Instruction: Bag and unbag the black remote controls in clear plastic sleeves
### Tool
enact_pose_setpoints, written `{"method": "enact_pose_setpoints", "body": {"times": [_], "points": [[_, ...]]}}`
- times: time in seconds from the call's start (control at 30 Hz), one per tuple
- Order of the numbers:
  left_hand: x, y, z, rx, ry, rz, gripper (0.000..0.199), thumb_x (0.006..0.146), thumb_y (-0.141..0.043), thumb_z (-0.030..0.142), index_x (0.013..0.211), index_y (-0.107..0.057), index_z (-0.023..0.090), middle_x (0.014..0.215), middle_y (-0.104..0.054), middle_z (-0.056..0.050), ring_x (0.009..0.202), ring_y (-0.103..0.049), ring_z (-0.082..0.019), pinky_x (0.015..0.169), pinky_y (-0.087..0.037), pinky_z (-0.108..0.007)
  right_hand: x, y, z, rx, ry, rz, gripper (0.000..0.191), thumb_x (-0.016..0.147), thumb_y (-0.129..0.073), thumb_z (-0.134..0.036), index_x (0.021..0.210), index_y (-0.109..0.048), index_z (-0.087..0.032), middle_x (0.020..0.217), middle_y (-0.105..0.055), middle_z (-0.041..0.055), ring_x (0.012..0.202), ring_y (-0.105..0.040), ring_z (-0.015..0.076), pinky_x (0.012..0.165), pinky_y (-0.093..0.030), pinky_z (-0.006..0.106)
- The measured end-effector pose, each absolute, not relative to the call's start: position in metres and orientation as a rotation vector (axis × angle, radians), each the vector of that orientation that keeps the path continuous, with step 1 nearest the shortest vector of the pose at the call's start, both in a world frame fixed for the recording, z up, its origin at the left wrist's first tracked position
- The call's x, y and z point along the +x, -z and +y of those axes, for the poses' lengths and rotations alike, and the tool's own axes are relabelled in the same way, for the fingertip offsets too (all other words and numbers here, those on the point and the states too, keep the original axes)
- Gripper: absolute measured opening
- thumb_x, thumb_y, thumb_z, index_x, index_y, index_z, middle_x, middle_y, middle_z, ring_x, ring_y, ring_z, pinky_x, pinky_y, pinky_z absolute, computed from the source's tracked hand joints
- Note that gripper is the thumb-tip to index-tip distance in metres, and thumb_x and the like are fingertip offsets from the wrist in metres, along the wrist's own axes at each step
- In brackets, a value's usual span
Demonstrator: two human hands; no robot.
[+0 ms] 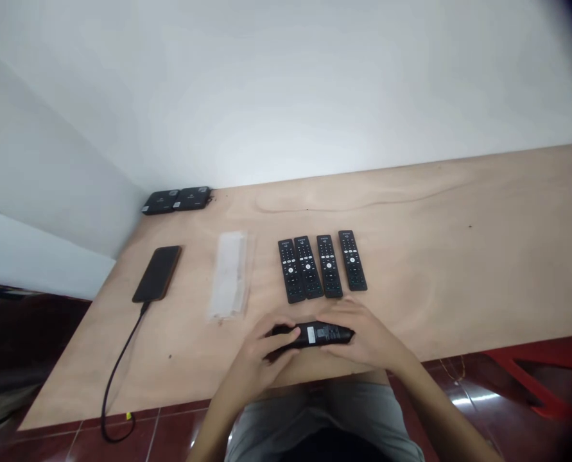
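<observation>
A black remote control (313, 334) lies on its side between my hands, just in front of a row of remotes, with a white label showing on its back. My left hand (266, 351) is shut on one end of it, and my right hand (363, 335) grips the other end. Several similar black remotes (322, 266) lie side by side on the plywood table (411, 218), buttons up, just beyond my hands. The leftmost ones touch or nearly touch.
A clear plastic sleeve (228, 276) lies left of the row, and a black phone (157, 274) on a black cable (122, 372) lies farther left. Two flat black devices (176, 199) sit in the far corner against the white wall (286, 83). A red frame (531, 372) stands below the right edge.
</observation>
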State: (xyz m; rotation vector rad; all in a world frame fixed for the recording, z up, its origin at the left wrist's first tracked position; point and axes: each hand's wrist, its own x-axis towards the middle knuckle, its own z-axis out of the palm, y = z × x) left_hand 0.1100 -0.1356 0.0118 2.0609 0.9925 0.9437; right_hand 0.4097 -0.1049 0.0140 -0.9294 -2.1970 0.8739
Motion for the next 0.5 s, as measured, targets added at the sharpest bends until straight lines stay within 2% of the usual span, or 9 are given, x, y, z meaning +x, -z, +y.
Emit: {"method": "enact_pose_setpoints", "body": {"times": [0.13,0.23,0.33,0.43,0.5], "points": [[0.108,-0.016,-0.141,1.946,-0.977,1.12,0.04,0.102,-0.079,0.022,0.14,-0.08,0.034,0.136,-0.078,-0.01,0.126,-0.076,-0.027,0.11,-0.064,-0.045,0.412,-0.013,-0.112,-0.981,-0.867,-2.092,0.045,0.097,-0.086,-0.053,0.136,-0.081,-0.031,0.127,-0.086,0.0092,0.111,-0.079,0.0334,0.106,-0.057,0.05],[0.111,-0.014,-0.143,1.669,-1.169,1.313,0.032,0.097,-0.085,0.03,0.129,-0.085,0.029,0.122,-0.083,-0.009,0.112,-0.081,-0.027,0.1,-0.068,-0.04,0.408,-0.018,-0.12,-1.097,-1.048,-2.0,0.031,0.109,-0.071,-0.053,0.118,-0.086,-0.028,0.108,-0.088,0.007,0.095,-0.078,0.0284,0.091,-0.06,0.041],[0.124,-0.01,-0.144,1.235,-1.319,1.415,0.037,0.091,-0.091,0.038,0.125,-0.085,0.023,0.112,-0.086,-0.01,0.101,-0.084,-0.026,0.089,-0.07,-0.036,0.394,-0.021,-0.129,-1.219,-1.235,-1.842,0.042,0.116,-0.057,-0.051,0.097,-0.083,-0.024,0.089,-0.082,0.0026,0.081,-0.072,0.022,0.075,-0.055,0.031],[0.144,-0.011,-0.146,0.879,-1.397,1.35,0.054,0.085,-0.096,0.043,0.132,-0.081,0.021,0.122,-0.086,-0.013,0.111,-0.084,-0.028,0.096,-0.069,-0.037,0.372,-0.02,-0.137,-1.3,-1.214,-1.712,0.051,0.118,-0.052,-0.055,0.086,-0.073,-0.021,0.079,-0.072,0.0006,0.075,-0.066,0.0196,0.069,-0.049,0.029],[0.154,-0.013,-0.149,0.755,-1.417,1.304,0.056,0.084,-0.097,0.046,0.131,-0.081,0.019,0.127,-0.085,-0.014,0.119,-0.082,-0.029,0.104,-0.066,-0.038,0.358,-0.02,-0.143,-1.328,-1.175,-1.641,0.055,0.118,-0.049,-0.056,0.079,-0.065,-0.021,0.072,-0.065,-0.0008,0.07,-0.061,0.0183,0.065,-0.045,0.029]]}}
